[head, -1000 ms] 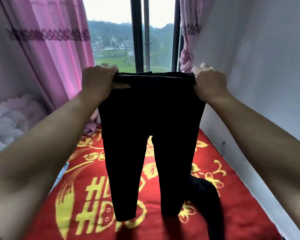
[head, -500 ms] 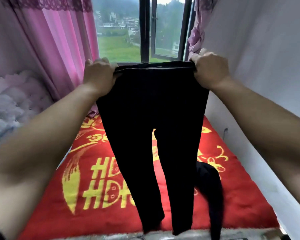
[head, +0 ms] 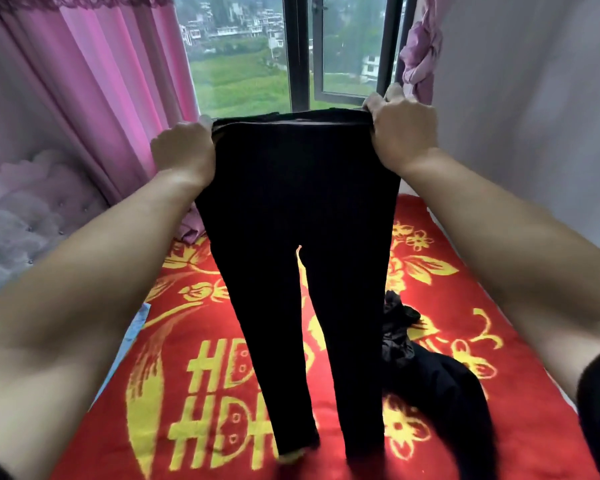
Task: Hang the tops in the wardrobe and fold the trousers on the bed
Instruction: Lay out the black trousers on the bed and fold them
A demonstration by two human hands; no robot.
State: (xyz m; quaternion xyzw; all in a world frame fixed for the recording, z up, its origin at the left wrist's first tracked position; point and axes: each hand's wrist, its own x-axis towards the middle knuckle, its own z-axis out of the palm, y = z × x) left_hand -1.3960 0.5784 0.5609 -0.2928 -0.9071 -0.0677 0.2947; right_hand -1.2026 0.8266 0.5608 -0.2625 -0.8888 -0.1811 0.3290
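Trousers (head: 298,216) held up over bed (head: 465,306), unfolded, legs hanging; left hand (head: 184,150) and right hand (head: 400,129) grip waistband corners. Folding not begun. Second dark garment (head: 426,368) crumpled on bed, unsorted.

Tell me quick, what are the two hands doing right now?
Left hand: grips the waistband of the black trousers at its left corner.
Right hand: grips the same waistband at its right corner.
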